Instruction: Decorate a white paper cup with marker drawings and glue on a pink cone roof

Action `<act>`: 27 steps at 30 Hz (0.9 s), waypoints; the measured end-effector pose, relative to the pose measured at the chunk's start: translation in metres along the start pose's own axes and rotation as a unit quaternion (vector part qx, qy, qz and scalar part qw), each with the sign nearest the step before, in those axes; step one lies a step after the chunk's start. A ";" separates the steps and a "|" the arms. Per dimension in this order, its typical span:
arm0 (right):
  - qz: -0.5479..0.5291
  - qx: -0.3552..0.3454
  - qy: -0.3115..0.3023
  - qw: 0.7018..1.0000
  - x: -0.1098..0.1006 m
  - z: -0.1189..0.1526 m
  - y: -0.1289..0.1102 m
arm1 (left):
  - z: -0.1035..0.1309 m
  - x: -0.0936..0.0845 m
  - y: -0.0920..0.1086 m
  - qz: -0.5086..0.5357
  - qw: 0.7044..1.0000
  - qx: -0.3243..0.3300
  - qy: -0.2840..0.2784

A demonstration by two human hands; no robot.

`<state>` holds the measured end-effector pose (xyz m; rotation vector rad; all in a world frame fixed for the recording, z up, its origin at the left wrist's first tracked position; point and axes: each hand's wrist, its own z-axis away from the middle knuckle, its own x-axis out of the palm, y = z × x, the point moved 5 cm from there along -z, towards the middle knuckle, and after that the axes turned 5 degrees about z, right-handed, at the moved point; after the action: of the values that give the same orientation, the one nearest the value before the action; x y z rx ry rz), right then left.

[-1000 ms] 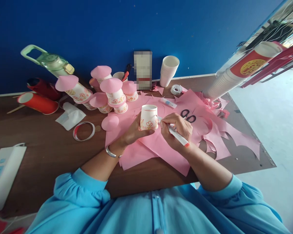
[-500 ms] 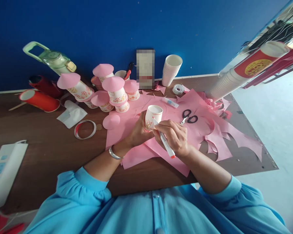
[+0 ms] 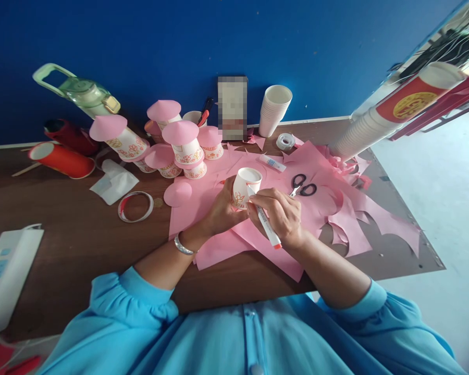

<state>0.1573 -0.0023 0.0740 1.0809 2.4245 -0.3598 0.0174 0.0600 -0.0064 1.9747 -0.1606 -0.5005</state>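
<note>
My left hand [image 3: 223,209] grips a white paper cup [image 3: 240,188], held upside down with its base up. Orange and yellow plant-like drawings mark the cup's side, and a red line runs near its base. In my right hand [image 3: 279,214] is a white marker [image 3: 269,227] with an orange end, its tip at the cup's side. Both hands are above pink paper sheets [image 3: 203,229]. Black-handled scissors [image 3: 303,186] lie just beyond my right hand, and a pink paper cone [image 3: 177,194] lies left of the cup.
Decorated cups with pink cone roofs [image 3: 181,133] stand at the back left, near a green bottle [image 3: 86,94]. Behind are a phone [image 3: 233,107] and stacked white cups [image 3: 274,109]. A tape roll [image 3: 135,207] lies left; a taller cup stack [image 3: 398,109] leans at right.
The marker tip has shifted slightly right along the cup's side, and the red line looks altered there. The cup has turned or moved very slightly; my left hand keeps its grip.
</note>
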 end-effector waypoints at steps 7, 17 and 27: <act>-0.006 0.007 -0.013 1.000 0.003 0.001 -0.002 | 0.004 -0.002 -0.007 0.005 0.998 -0.058 0.020; -0.018 0.013 -0.015 1.000 0.007 0.003 -0.006 | 0.000 -0.004 -0.010 0.047 0.996 -0.064 0.027; -0.031 0.030 -0.016 0.999 0.009 0.008 -0.004 | -0.002 -0.007 -0.005 0.088 0.994 -0.059 0.001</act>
<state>0.1513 -0.0028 0.0629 1.0198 2.4366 -0.4690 0.0110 0.0667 -0.0081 1.8267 -0.2946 -0.3839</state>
